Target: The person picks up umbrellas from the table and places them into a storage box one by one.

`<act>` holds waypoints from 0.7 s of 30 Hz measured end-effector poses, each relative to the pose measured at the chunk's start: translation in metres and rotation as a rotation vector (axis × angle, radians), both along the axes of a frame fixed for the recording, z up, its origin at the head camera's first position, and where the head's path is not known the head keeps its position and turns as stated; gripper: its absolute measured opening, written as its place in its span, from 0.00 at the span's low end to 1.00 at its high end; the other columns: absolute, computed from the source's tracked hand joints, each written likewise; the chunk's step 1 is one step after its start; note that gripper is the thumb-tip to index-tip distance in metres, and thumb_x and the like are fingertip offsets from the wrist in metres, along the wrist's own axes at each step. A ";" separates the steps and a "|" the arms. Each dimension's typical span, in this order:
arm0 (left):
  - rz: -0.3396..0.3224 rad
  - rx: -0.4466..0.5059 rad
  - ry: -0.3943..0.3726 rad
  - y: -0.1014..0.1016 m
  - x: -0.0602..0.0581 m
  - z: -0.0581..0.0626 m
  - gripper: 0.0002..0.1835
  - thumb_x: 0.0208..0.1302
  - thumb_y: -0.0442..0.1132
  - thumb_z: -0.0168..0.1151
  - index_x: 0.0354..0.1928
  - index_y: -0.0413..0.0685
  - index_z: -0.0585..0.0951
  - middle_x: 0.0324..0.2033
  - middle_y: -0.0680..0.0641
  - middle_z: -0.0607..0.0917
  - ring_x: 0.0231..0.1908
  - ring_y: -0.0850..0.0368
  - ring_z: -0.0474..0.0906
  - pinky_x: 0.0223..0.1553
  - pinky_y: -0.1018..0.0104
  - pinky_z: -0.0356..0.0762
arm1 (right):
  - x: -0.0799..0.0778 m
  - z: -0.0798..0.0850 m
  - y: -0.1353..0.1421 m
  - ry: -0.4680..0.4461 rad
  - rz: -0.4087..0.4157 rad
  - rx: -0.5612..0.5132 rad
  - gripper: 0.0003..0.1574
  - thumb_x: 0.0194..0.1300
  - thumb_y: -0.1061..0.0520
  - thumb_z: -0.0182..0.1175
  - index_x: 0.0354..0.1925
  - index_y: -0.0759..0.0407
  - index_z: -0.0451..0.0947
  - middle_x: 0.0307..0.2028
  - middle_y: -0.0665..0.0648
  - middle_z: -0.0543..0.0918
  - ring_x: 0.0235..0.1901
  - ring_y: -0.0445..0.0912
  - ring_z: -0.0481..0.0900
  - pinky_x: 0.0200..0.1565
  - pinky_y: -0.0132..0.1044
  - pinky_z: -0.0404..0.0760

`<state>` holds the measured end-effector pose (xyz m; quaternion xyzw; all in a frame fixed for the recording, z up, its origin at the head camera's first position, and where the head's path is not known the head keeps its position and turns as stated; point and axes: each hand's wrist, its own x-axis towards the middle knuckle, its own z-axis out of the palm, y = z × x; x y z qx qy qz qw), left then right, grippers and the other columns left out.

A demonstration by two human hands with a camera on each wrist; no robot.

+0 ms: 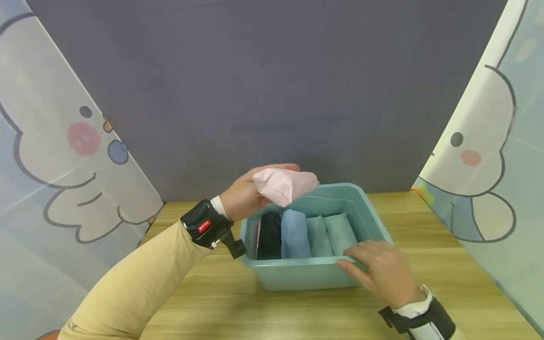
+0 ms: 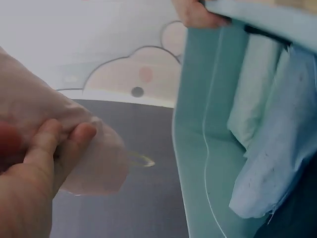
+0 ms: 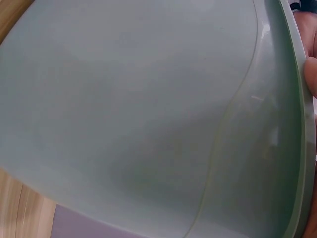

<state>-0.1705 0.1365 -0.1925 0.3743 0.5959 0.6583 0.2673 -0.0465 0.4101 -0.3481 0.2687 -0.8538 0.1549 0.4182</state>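
Note:
My left hand (image 1: 246, 191) holds a pale pink cloth bundle (image 1: 285, 185) up over the back left part of a teal plastic bin (image 1: 306, 276). In the left wrist view, fingertips (image 2: 81, 133) press on the pink cloth, and a thin yellowish loop (image 2: 143, 159) sticks out at its end. My right hand (image 1: 384, 269) grips the bin's front rim near the right corner, thumb outside and fingers over the edge. Inside the bin stand a black bundle (image 1: 269, 236), a blue bundle (image 1: 295, 236) and two pale green bundles (image 1: 341, 231), side by side.
The bin stands on a wood-grain table (image 1: 212, 302). Behind it rises a dark grey panel (image 1: 272, 94). Panels with cartoon figures, a left one (image 1: 51, 141) and a right one (image 1: 484, 156), flank the table. A thin greyish item (image 1: 254, 238) lines the bin's left wall.

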 end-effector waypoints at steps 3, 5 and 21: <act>0.059 -0.122 0.181 0.008 -0.004 -0.003 0.28 0.60 0.20 0.50 0.63 0.41 0.73 0.58 0.46 0.74 0.47 0.51 0.72 0.37 0.66 0.77 | 0.000 0.000 -0.006 -0.005 -0.001 -0.005 0.19 0.60 0.35 0.61 0.29 0.47 0.83 0.24 0.42 0.81 0.24 0.40 0.78 0.28 0.40 0.77; 0.087 -0.212 0.338 0.013 -0.006 -0.007 0.31 0.55 0.16 0.48 0.60 0.44 0.76 0.58 0.48 0.75 0.46 0.52 0.73 0.34 0.67 0.77 | 0.000 0.001 -0.009 -0.006 -0.002 -0.007 0.19 0.60 0.35 0.62 0.29 0.48 0.83 0.24 0.42 0.81 0.24 0.40 0.79 0.28 0.40 0.77; -0.024 -0.693 0.904 0.058 -0.003 -0.047 0.30 0.49 0.18 0.52 0.54 0.48 0.82 0.54 0.51 0.79 0.54 0.61 0.71 0.41 0.75 0.72 | 0.011 0.001 -0.010 -0.011 -0.012 -0.018 0.20 0.62 0.35 0.60 0.28 0.47 0.82 0.22 0.41 0.79 0.21 0.39 0.75 0.25 0.38 0.74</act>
